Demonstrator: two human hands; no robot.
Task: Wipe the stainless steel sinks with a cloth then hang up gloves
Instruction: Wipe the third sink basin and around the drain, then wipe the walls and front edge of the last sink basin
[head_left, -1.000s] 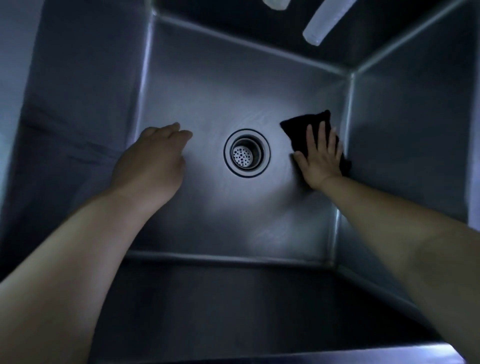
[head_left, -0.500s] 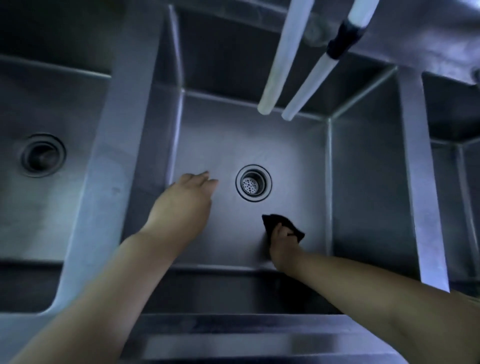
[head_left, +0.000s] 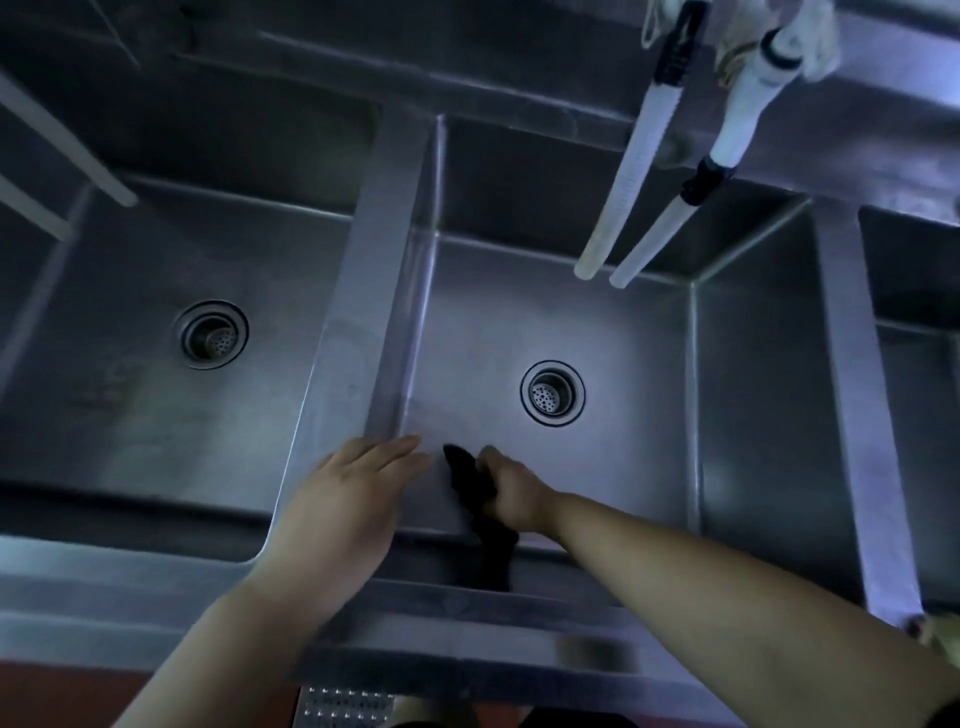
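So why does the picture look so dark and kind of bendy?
Head view: dim, bluish light, brightest around the middle sink's drain; the black cloth in the right hand is just a dark shape; the wide-angle lens bends the sink divider; picture slightly soft, blurriest at the edges.

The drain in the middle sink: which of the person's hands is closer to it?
Right. The right hand, gripping the dark cloth, sits just below the drain. The left hand lies flat further off, by the sink's left wall.
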